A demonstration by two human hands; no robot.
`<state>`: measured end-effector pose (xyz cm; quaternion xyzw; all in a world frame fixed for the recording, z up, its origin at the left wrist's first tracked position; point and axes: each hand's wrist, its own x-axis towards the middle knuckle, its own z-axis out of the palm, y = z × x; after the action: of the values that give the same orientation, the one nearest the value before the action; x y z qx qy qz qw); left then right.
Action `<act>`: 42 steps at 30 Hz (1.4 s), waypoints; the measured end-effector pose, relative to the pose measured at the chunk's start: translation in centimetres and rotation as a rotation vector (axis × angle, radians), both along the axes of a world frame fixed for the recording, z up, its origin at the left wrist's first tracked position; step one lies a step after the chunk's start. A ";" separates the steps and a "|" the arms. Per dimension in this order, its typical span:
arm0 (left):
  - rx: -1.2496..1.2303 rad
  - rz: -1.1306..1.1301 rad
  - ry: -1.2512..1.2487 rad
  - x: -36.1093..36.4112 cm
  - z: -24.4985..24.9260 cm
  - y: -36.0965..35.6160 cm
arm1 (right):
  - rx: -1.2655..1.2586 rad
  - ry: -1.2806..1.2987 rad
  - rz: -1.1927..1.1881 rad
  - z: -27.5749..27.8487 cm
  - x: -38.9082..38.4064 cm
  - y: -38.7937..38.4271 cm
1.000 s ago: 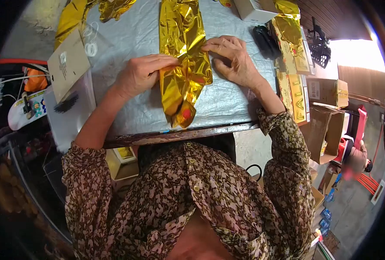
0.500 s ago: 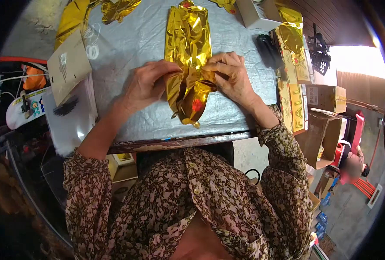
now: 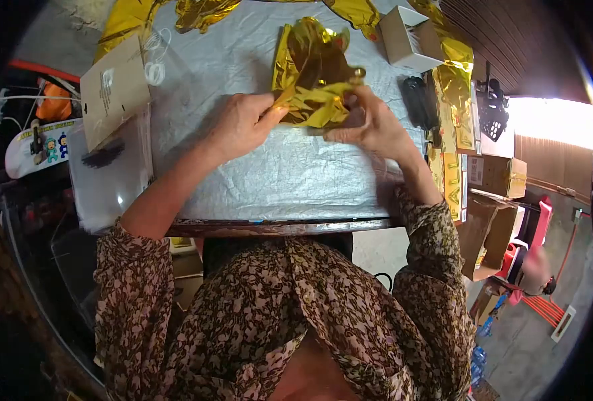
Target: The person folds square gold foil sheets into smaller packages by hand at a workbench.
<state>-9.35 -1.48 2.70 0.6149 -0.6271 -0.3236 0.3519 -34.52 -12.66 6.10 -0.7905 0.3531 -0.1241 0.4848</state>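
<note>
Gold foil (image 3: 320, 63), upper centre of frame, long axis roughly up-down.
Shiny, creased, bunched at lower end. Left hand (image 3: 246, 123) nearly closed, pinching lower-left edge; right hand (image 3: 374, 127) half open at right edge, grip unclear.

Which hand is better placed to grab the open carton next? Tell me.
Probably the right hand, nearer the open carton; the left hand grips the gold foil at its left edge.
</note>
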 end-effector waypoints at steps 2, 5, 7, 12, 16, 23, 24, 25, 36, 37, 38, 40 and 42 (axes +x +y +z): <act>-0.018 -0.050 -0.053 0.5 -0.1 -0.2 | 0.098 -0.029 0.169 1.0 0.7 -2.0; 0.009 -0.117 -0.086 0.9 0.0 -0.1 | 0.228 -0.335 0.292 0.7 1.5 -3.8; -0.119 -0.188 -0.167 0.8 -0.1 0.1 | 0.435 -0.392 0.316 0.4 2.8 -4.6; -0.103 -0.187 -0.148 0.6 -0.2 -0.1 | 0.640 -0.376 0.245 0.3 2.4 -4.8; -0.161 -0.178 -0.046 0.8 0.1 -0.3 | 0.524 -0.334 0.222 0.9 1.9 -4.2; 0.071 -0.112 0.079 0.6 0.1 -0.6 | 0.198 -0.248 0.134 3.2 3.2 -2.2; 0.094 -0.111 0.023 0.6 0.3 -0.6 | 0.032 -0.166 0.080 3.3 3.9 -1.7; 0.118 -0.109 -0.033 0.6 0.4 -0.6 | 0.104 -0.301 0.034 3.0 4.5 -1.4; -0.109 0.039 0.102 0.1 -0.9 0.6 | 0.364 -0.362 -0.240 -1.9 6.0 -4.4; -0.256 0.037 -0.005 0.1 -0.9 0.6 | 0.371 -0.356 -0.257 -1.9 6.2 -4.3; -0.256 0.037 -0.005 0.1 -0.9 0.7 | 0.377 -0.351 -0.275 -2.0 6.3 -4.3; -0.219 0.111 0.118 0.1 -0.7 0.9 | 0.350 -0.328 -0.253 -2.4 6.2 -4.6; -0.203 0.116 0.134 0.3 -1.2 1.0 | 0.325 -0.305 -0.232 -3.4 6.0 -5.1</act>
<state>-9.05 -0.43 1.48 0.5885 -0.5951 -0.2778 0.4715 -28.55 -17.77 2.70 -0.6286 0.3793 -0.2386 0.6356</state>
